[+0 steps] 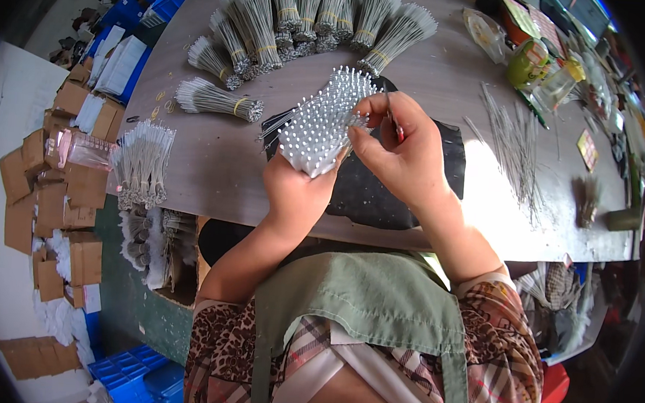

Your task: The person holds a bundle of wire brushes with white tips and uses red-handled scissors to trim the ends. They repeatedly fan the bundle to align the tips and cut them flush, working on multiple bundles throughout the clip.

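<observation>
My left hand [297, 189] is closed round the lower end of a white, rounded pad [320, 120] studded with many white-tipped pins. Beside the pad's left edge, a few thin grey wires [271, 128] stick out. My right hand [407, 144] is at the pad's right edge, thumb and forefinger pinched close to the pins. Tucked in its curled fingers is a small metal tool [395, 123] with a red part; its full shape is hidden. Whether the fingertips also grip a pin is too small to tell. Below both hands lies a black mat [443, 164].
Bundles of thin grey wires with white bristled ends [259, 24] stand along the table's far side; another bundle [221, 101] lies left. Loose wires [514, 150] spread at right. A green-and-yellow pack [530, 63] sits far right. Cardboard pieces [60, 207] are piled left, off the table.
</observation>
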Motion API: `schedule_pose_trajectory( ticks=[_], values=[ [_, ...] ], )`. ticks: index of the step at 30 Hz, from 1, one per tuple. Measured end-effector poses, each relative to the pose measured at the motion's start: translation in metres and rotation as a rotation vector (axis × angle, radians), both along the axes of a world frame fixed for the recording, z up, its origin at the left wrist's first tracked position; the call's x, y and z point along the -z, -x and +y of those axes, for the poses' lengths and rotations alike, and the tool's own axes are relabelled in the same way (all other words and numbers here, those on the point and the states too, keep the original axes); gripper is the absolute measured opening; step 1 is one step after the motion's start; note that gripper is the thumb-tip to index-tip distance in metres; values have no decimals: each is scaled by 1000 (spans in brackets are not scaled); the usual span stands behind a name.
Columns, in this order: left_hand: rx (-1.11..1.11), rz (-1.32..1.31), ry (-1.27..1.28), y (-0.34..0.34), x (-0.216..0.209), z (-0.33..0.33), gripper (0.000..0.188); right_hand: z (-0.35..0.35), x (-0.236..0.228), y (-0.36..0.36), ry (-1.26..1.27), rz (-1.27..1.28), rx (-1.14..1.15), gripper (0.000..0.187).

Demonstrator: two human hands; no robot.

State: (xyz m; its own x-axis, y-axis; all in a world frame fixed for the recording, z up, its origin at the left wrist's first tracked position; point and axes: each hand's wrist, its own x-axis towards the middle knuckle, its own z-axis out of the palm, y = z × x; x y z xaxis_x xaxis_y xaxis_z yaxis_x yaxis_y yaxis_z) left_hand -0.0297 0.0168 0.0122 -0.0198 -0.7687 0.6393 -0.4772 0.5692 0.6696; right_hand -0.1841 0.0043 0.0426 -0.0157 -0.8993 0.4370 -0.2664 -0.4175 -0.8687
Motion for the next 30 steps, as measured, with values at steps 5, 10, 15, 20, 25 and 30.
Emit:
schedule_pose_trajectory(
  ticks=[5,10,15,20,25,30],
  values=[
    [-5,-33,31,-2,1,-1,17,1,-1,6,-88,-27,-46,16],
    [-21,-60,36,-2,6,-5,19,2,-1,8,-110,-33,-45,12],
    [-19,-72,30,0,10,-8,27,-4,12,2,14,-84,22,10],
    [-21,-78,16,2,9,-9,30,-11,23,-2,42,-156,37,10],
    [-2,-97,7,5,5,-8,27,-13,25,-4,76,-105,72,12],
    [-41,-117,11,4,8,-10,23,-20,27,-5,173,-30,125,13]
  ],
)
